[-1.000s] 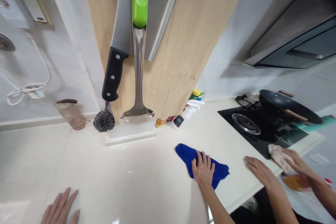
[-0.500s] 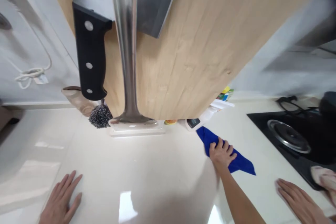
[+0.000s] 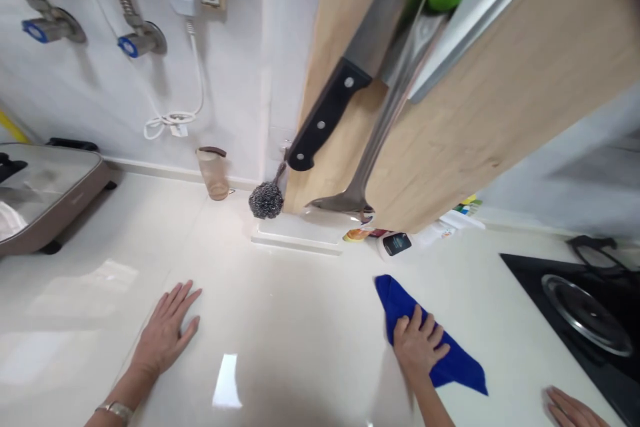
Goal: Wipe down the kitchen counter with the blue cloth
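Observation:
On the white countertop, my left hand lies palm down with its fingers and thumb spread, nothing in it. A metal bracelet is round that wrist. My right hand grips a blue cloth from above, thumb on the left and fingers slightly curled over it. The cloth lies flat and stretched at a slant, its far corner a little short of a white bottle with a dark label. What is under my right palm is hidden.
Ahead stands a wooden board with a black-handled knife and metal utensil hanging before it. A steel scourer, brown cup and electric pan stand left. Right are a black stove and another person's hand.
The view has turned left, bringing the pan, valves and socket into sight. My right hand and the cloth have come nearer, away from the bottle. My left hand still lies flat.

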A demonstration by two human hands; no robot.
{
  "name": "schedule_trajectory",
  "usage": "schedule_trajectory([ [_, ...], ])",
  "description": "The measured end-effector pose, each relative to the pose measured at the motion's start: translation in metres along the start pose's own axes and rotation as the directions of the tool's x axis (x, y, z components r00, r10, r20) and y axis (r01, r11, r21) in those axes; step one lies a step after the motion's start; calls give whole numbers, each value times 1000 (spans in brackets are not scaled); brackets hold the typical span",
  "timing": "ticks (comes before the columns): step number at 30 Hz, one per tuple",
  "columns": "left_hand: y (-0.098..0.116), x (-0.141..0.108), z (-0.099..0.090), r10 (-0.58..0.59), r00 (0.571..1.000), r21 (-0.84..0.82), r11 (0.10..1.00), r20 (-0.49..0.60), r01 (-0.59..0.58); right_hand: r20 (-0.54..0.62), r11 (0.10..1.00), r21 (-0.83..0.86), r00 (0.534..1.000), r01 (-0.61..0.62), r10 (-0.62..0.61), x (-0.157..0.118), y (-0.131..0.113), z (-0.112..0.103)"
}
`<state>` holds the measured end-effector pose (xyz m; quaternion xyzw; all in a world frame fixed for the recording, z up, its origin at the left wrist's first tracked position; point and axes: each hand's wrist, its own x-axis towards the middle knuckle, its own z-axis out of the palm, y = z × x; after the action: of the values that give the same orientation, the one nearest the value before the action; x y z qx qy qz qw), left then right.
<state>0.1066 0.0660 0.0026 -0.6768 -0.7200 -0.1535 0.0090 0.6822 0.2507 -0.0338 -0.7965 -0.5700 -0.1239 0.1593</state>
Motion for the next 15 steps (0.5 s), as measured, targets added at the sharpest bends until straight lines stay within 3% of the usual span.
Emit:
schedule_trajectory([
  [5,8,1,-5,-54,998,-45,997,33,56,3,995,65,997,-77,77,-12,-65,-6],
  [8,14,-1,-11,-61,998,-77,995,23,62,-10,993,112,999,-43,44,-23,-100,-12],
  [11,19,-3,-16,-71,997,-95,993,25,73,-10,991,119,998,62,-61,-55,-127,-25],
  [15,24,-5,-19,-81,996,-144,986,38,86,93,977,104,976,187,-197,-114,-153,-49],
])
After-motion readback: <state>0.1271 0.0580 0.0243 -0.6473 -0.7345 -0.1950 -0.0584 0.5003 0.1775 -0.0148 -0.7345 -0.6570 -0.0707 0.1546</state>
